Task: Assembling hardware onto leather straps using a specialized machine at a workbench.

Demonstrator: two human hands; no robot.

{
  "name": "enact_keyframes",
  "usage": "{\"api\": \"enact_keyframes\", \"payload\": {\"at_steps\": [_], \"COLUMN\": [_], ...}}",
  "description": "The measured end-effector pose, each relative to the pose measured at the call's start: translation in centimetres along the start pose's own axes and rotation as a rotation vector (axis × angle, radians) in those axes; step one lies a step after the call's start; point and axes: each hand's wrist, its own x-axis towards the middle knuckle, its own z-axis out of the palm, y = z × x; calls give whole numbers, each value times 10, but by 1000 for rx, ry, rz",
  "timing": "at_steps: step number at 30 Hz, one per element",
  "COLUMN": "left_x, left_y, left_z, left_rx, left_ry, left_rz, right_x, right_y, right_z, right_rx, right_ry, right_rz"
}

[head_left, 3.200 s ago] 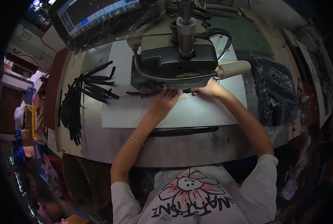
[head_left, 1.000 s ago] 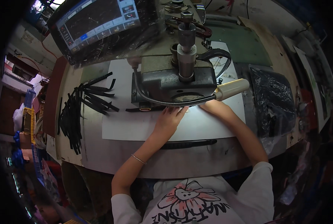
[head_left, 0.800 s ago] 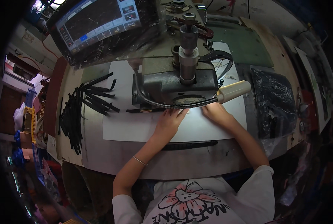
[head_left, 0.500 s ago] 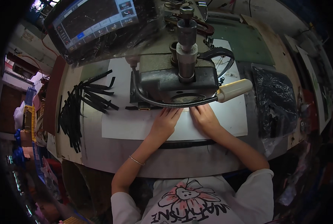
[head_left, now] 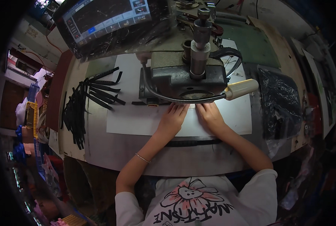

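Observation:
My left hand (head_left: 174, 117) and my right hand (head_left: 212, 116) lie palm down on a white board (head_left: 137, 126), close together at the front of a sewing machine head (head_left: 188, 73). Their fingers are stretched forward, open, and the tips disappear below the machine head. Whatever they press on there is hidden. Between the hands a small pale patch (head_left: 191, 106) shows on the work surface. Left of my left hand, a short black strip (head_left: 138, 103) lies by the machine's base. Another black band (head_left: 192, 143) runs along the board's near edge, under my wrists.
A pile of black strips (head_left: 75, 116) spreads at the left. A lit screen (head_left: 107, 22) wrapped in clear plastic stands at the back left. A cream lamp (head_left: 242, 88) on a bendable metal neck crosses before the machine. At the right lies a black bundle in plastic (head_left: 280, 103).
The whole view has shifted slightly, so things sit a little farther right and higher. Both hands stay in front of the machine head, with little change in pose.

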Motion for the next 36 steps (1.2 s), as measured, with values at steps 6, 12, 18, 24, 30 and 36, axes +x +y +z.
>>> {"api": "enact_keyframes", "payload": {"at_steps": [6,12,18,24,30,36], "left_x": [-2,4,-1,-4,-17,-22], "left_y": [3,3,8,5,20,27], "left_z": [-3,0,-3,-8,-28,-24], "left_rx": [-1,91,41,-42,-500,-1162], "left_ry": [0,-17,7,29,17,-162], "left_rz": [15,33,34,4,-207,-493], "right_x": [-4,0,-3,-2,8,16], "right_y": [-2,4,-3,1,13,32], "right_z": [2,2,-1,-15,-34,-28], "right_rx": [19,-2,52,257,453,202], "right_ry": [-5,-59,43,14,-127,-248], "right_rz": [25,50,51,226,374,-21]}}
